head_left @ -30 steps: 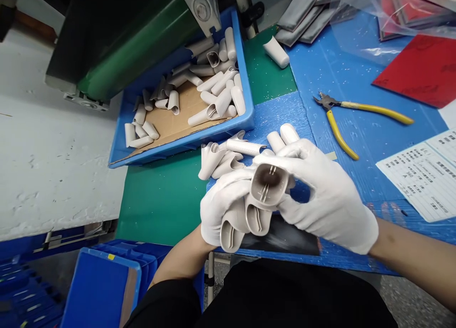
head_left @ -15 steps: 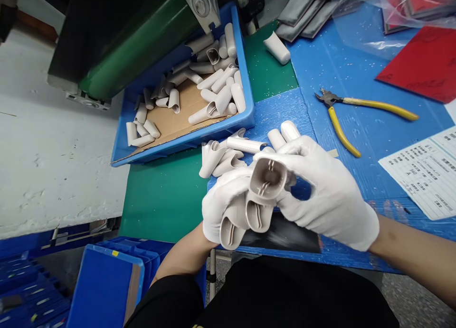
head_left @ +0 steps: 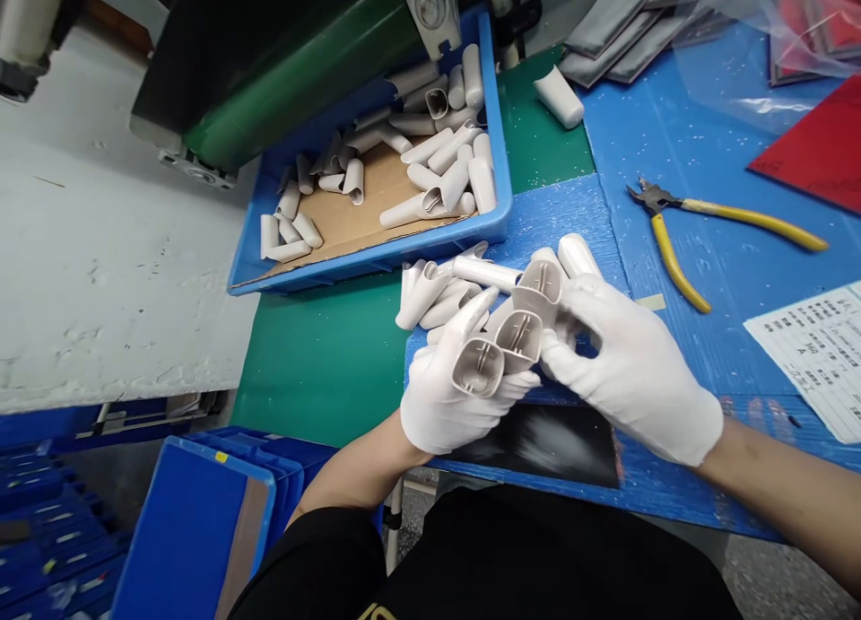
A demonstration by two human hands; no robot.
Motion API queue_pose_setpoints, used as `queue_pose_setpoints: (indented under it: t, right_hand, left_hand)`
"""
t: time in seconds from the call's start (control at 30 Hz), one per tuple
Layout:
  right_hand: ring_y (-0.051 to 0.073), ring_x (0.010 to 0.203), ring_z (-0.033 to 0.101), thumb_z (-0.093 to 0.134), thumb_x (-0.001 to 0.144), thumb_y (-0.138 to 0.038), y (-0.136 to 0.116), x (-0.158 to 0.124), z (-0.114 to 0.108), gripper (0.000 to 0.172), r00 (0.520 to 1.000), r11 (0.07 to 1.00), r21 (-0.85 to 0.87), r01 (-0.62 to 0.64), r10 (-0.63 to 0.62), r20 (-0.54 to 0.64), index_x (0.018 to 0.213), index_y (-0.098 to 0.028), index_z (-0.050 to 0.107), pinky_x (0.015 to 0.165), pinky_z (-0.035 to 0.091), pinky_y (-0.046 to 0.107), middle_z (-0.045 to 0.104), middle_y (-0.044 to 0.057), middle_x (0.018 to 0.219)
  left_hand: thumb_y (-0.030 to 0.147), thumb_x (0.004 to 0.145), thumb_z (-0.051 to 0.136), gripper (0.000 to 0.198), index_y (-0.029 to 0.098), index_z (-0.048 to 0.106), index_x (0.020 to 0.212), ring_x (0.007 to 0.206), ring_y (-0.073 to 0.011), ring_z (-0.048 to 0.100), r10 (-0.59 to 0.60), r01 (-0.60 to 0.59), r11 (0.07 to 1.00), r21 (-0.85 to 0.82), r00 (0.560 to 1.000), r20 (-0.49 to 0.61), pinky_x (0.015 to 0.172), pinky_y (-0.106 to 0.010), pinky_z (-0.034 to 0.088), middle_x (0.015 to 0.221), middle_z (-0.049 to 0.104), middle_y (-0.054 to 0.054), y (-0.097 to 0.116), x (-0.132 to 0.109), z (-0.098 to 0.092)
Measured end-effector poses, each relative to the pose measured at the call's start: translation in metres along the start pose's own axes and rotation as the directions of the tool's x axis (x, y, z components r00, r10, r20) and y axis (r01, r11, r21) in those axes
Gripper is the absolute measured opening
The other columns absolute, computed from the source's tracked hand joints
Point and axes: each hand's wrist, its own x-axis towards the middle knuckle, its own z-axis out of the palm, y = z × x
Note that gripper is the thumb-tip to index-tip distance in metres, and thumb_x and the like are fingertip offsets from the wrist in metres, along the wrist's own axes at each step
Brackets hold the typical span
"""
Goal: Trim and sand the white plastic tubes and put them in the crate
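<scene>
My left hand (head_left: pixel 447 400), in a white glove, is wrapped around hollow off-white plastic shells. Their open ends face me, showing thin ribs inside: one shell (head_left: pixel 478 369) is lowest, a second shell (head_left: pixel 519 340) sits against it. A third shell (head_left: pixel 540 286) lies above these, at the fingertips of my gloved right hand (head_left: pixel 625 369). The right thumb and forefinger curl around a shell, though its far part is hidden by the fingers. Just beyond my hands, several similar shells (head_left: pixel 430 292) lie piled on the table, with a shell (head_left: pixel 578 254) above my right knuckles.
A blue bin (head_left: pixel 501 189) lined with cardboard holds many more shells, below a green roller (head_left: pixel 302 73). Yellow-handled cutters (head_left: pixel 673 243) and a printed sheet (head_left: pixel 807 342) lie right. A single shell (head_left: pixel 560 98) and grey slabs (head_left: pixel 619 28) are farther back. A black pad (head_left: pixel 544 445) lies near the front edge.
The shells in my hands have turned and fanned out, with three open ends now lined up diagonally. My left thumb has lifted into view. The whole view has shifted, moving the surroundings rightward.
</scene>
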Motion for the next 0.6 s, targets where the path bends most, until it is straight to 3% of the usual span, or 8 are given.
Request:
queue_pose_setpoints:
  t: [0.13, 0.2, 0.27, 0.33, 0.43, 0.53, 0.6]
  right_hand:
    - [0.036, 0.125, 0.065, 0.059, 0.094, -0.025, -0.001, -0.003, 0.001, 0.013, 1.000, 1.000, 0.019, 0.000, -0.001, 0.013, 0.102, -0.024, 0.069, 0.101, 0.062, 0.048, 0.066, 0.009, 0.106]
    - [0.032, 0.102, 0.073, 0.062, 0.089, -0.026, -0.004, -0.006, 0.001, 0.026, 0.997, 0.996, 0.079, -0.040, 0.034, 0.069, 0.114, -0.023, 0.067, 0.086, 0.066, 0.045, 0.068, 0.008, 0.102]
    - [0.026, 0.077, 0.071, 0.068, 0.084, -0.028, -0.006, -0.008, 0.003, 0.045, 0.985, 0.981, 0.161, -0.111, 0.088, 0.148, 0.128, -0.023, 0.062, 0.067, 0.066, 0.040, 0.069, 0.005, 0.096]
    - [0.023, 0.069, 0.070, 0.073, 0.083, -0.030, -0.007, -0.009, 0.003, 0.056, 0.972, 0.959, 0.213, -0.184, 0.145, 0.187, 0.137, -0.024, 0.058, 0.062, 0.065, 0.037, 0.071, 0.003, 0.094]
    - [0.031, 0.103, 0.076, 0.080, 0.085, -0.035, -0.006, -0.008, 0.003, 0.062, 0.967, 0.947, 0.231, -0.225, 0.187, 0.174, 0.142, -0.026, 0.058, 0.085, 0.068, 0.042, 0.074, 0.011, 0.120]
    - [0.040, 0.148, 0.053, 0.087, 0.081, -0.044, -0.001, -0.008, 0.003, 0.074, 0.959, 0.921, 0.282, -0.269, 0.227, 0.172, 0.147, -0.027, 0.057, 0.111, 0.057, 0.052, 0.055, 0.016, 0.158]
    - [0.040, 0.157, 0.041, 0.088, 0.080, -0.050, 0.003, -0.008, 0.002, 0.080, 0.948, 0.900, 0.307, -0.308, 0.261, 0.183, 0.151, -0.029, 0.055, 0.118, 0.050, 0.059, 0.045, 0.016, 0.167]
  left_hand:
    - [0.056, 0.086, 0.085, 0.076, 0.027, 0.057, 0.151, 0.150, -0.0435, 0.052, -0.005, 0.008, 0.998, 0.058, 0.998, -0.060, 0.119, -0.066, 0.054, 0.147, 0.065, -0.016, -0.004, -0.002, 0.005]
    - [0.063, 0.088, 0.081, 0.084, 0.028, 0.049, 0.158, 0.147, -0.0411, 0.056, -0.036, 0.038, 0.999, 0.029, 0.998, -0.048, 0.121, -0.062, 0.053, 0.151, 0.062, -0.016, -0.003, -0.001, 0.005]
    - [0.063, 0.093, 0.075, 0.087, 0.031, 0.037, 0.165, 0.145, -0.0366, 0.059, -0.052, 0.051, 0.999, -0.019, 0.998, -0.029, 0.121, -0.055, 0.055, 0.151, 0.063, -0.015, -0.001, 0.001, 0.005]
    - [0.054, 0.097, 0.073, 0.089, 0.032, 0.026, 0.170, 0.149, -0.0345, 0.055, -0.034, 0.032, 0.998, -0.055, 0.999, -0.028, 0.121, -0.052, 0.055, 0.151, 0.063, -0.013, 0.001, 0.002, 0.004]
    - [0.038, 0.098, 0.073, 0.095, 0.025, 0.017, 0.173, 0.150, -0.0386, 0.053, -0.008, 0.009, 0.996, -0.084, 1.000, 0.015, 0.120, -0.055, 0.055, 0.150, 0.063, -0.016, 0.004, 0.001, 0.001]
    - [0.031, 0.095, 0.071, 0.097, 0.018, 0.014, 0.174, 0.139, -0.0417, 0.064, -0.028, 0.039, 0.991, -0.124, 0.995, 0.093, 0.114, -0.058, 0.059, 0.142, 0.068, -0.019, 0.006, -0.003, -0.002]
    - [0.028, 0.094, 0.071, 0.100, 0.018, 0.012, 0.174, 0.132, -0.0409, 0.069, -0.077, 0.102, 0.980, -0.173, 0.987, 0.143, 0.109, -0.057, 0.063, 0.141, 0.070, -0.019, 0.006, -0.006, -0.003]
